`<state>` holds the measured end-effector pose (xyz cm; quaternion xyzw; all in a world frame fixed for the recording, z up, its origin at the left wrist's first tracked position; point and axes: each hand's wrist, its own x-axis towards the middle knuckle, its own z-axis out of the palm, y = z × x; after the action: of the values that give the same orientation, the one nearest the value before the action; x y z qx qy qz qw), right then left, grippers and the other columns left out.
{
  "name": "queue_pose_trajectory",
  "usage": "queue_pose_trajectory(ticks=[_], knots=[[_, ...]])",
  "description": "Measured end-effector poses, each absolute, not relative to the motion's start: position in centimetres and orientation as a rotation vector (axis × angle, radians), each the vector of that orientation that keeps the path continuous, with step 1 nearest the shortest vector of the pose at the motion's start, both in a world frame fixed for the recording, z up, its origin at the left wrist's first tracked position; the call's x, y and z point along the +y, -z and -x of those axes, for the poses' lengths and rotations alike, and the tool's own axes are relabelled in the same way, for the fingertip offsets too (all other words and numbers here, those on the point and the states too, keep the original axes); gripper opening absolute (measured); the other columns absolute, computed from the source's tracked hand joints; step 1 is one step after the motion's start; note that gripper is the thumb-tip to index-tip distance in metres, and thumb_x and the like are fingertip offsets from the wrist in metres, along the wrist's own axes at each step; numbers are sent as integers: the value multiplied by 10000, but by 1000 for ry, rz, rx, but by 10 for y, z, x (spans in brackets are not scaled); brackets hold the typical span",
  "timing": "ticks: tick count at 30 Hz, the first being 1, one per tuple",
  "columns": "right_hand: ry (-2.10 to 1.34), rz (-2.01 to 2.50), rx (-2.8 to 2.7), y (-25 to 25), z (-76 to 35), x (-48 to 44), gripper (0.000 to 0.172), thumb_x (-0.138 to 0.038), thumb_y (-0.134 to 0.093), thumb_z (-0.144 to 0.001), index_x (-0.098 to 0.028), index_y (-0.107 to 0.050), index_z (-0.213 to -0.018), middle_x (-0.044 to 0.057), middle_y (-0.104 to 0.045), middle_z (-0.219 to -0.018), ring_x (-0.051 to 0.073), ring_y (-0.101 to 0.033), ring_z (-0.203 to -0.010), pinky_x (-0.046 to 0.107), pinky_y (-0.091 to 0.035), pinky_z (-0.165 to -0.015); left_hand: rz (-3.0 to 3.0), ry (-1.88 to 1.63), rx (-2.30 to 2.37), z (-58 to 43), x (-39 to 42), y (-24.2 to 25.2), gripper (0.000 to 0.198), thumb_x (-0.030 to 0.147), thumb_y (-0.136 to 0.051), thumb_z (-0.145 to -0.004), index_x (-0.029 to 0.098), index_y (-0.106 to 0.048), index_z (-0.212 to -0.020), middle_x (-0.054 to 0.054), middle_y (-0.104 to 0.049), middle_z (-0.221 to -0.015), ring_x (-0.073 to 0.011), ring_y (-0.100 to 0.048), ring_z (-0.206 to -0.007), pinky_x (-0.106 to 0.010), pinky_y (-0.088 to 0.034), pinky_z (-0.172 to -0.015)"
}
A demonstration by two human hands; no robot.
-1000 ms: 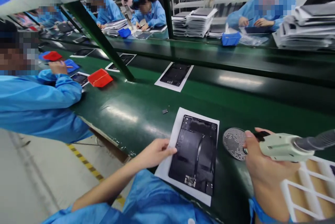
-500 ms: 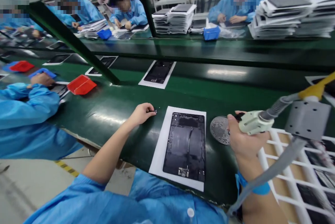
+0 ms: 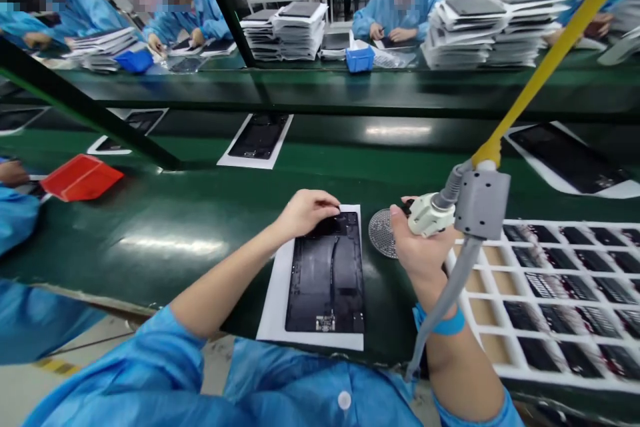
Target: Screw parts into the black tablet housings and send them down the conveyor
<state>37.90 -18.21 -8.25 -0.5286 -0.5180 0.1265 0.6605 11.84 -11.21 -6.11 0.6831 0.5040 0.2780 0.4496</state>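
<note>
A black tablet housing (image 3: 325, 274) lies face down on a white paper sheet (image 3: 270, 320) on the green conveyor belt (image 3: 165, 227). My left hand (image 3: 307, 214) rests at the housing's top edge, its fingertips pinching a small black piece (image 3: 336, 208) against the housing. My right hand (image 3: 417, 240) grips a pale green handheld tool (image 3: 430, 214) with a grey hose, just right of the housing. Under that tool lies a round perforated metal disc (image 3: 383, 234), partly hidden by my right hand.
A white grid tray (image 3: 550, 300) holding several black panels stands to my right. A yellow arm (image 3: 545, 60) and grey bracket (image 3: 483, 204) carry the hose. A co-worker's blue sleeve (image 3: 15, 220) and a red tray (image 3: 80, 177) are at left; stacked panels stand across the belt.
My left hand has moved from the bare belt to the housing's top edge, carrying the small black piece. The view has swung right, showing more of the grid tray.
</note>
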Motion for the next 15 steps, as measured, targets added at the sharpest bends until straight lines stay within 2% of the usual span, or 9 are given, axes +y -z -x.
queue_pose_trajectory(ticks=[2,5,8,11,15], knots=[[-278,1191,-1166,81,-379,-182,210,-336,-886,-873,-206,-723,-905,-1,-685,-750,179,-640,-663,327,-601,-644,-1765,-607,1233,-143,-103,73,61,182,-835,-918,217,-878,-943,-39,-861,-953,-218,-803,-874,-332,-631,-859],[-272,1181,-1196,77,-378,-183,202,-353,-867,-880,-205,-734,-917,0,-701,-768,169,-637,-664,317,-597,-655,-1993,-542,1279,-161,-97,90,131,109,-831,-924,224,-864,-869,-39,-856,-942,-245,-779,-937,-369,-592,-920],[-259,1213,-1242,73,-378,-185,211,-370,-858,-869,-210,-742,-942,-3,-700,-768,164,-624,-653,310,-591,-643,-2151,-538,1317,-164,-97,102,150,98,-831,-942,220,-842,-856,-46,-833,-935,-267,-727,-971,-411,-551,-961],[-286,1261,-1231,74,-379,-187,204,-355,-840,-878,-216,-742,-990,-5,-689,-753,169,-630,-655,316,-597,-646,-2201,-578,1315,-161,-100,109,164,79,-795,-970,204,-812,-865,-52,-801,-961,-248,-687,-934,-424,-524,-968],[-388,1242,-1146,81,-379,-187,308,-388,-899,-832,-223,-730,-1030,19,-730,-805,198,-681,-704,345,-625,-650,-2266,-589,1298,-159,-105,114,118,162,-790,-1017,213,-812,-913,-60,-780,-978,-259,-643,-964,-424,-509,-948]])
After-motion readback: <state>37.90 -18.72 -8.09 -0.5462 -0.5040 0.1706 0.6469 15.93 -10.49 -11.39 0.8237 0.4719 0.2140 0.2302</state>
